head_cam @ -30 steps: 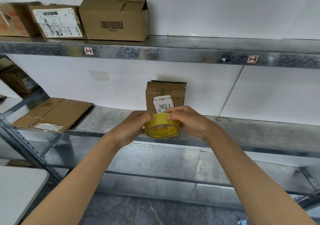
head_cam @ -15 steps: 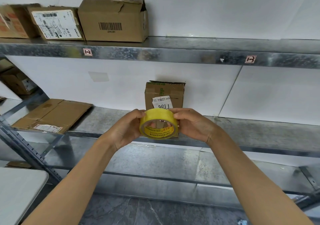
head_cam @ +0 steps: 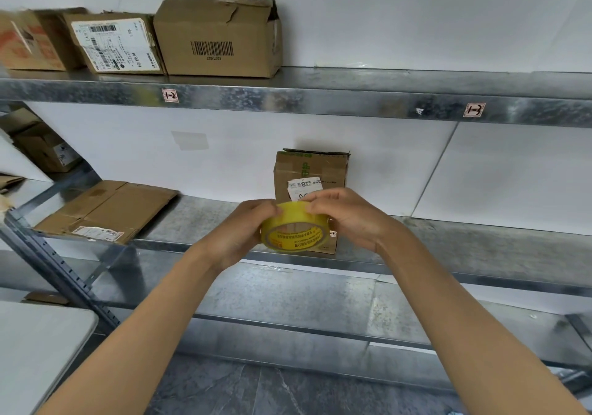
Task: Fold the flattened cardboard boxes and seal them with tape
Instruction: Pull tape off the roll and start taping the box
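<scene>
A: Nearest first. What's by the body?
B: Corner of a grey tabletop [head_cam: 38, 344], lower L. Both forearms reach fwd and converge mid-frame.
A: Hands?
B: Left hand [head_cam: 240, 233] grips the L side of the yellow tape roll [head_cam: 293, 233], fingers curled round the rim, open core facing the cam. Right hand [head_cam: 350, 219] arches over the top R, fingertips [head_cam: 313, 207] pinching at the outer wrap. My read: hunting for the tape end. No free strip seen.
A: Roll's position?
B: Held in air, in front of the middle shelf [head_cam: 480, 248] edge. Doesn't look to be resting on it.
A: Behind it?
B: Small box [head_cam: 310, 168], upright on that shelf, white label, lower part hidden by roll + hands. Looks folded up. Can't tell if the top seam is taped.
A: Progress?
B: Partway, I'd judge. Flattened cardboard [head_cam: 109, 209] lies on the same shelf, well to the L, not folded. That one needs erecting + sealing. The small box likely gets tape first.
A: Furthest?
B: Upper shelf [head_cam: 352, 102]: barcode box [head_cam: 217, 40], top edge crumpled, w/ a labelled box [head_cam: 115, 45] touching its L side. One more at the frame edge, too blurred to describe.
</scene>
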